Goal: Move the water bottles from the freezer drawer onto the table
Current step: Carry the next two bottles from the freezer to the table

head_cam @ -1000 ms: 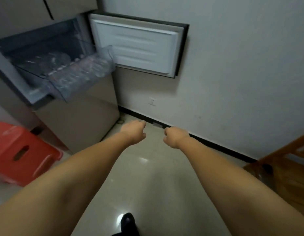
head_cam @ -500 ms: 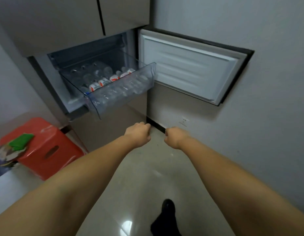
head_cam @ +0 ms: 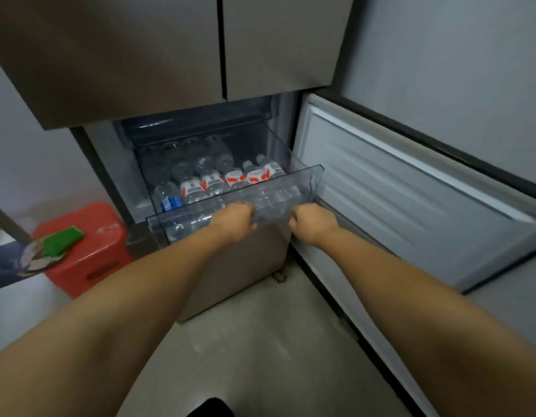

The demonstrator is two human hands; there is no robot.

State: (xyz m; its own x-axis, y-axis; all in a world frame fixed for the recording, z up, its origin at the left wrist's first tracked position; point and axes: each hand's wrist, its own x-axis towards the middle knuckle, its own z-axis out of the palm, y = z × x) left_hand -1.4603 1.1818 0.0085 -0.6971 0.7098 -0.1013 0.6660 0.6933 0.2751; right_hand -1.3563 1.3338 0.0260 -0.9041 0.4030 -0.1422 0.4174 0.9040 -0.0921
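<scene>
Both hands reach forward with fingers curled. The left hand [head_cam: 234, 218] and right hand [head_cam: 312, 219] sit against the clear front wall of the freezer drawer [head_cam: 309, 179]; whether they actually grip its lower edge or only touch it cannot be told. The drawer is pulled out, and water bottles [head_cam: 234, 179] with red-and-white labels lie side by side inside it. The freezer door [head_cam: 411, 206] stands open to the right. A red plastic stool [head_cam: 92, 254] stands on the floor at left, a green sponge [head_cam: 62, 237] on it.
</scene>
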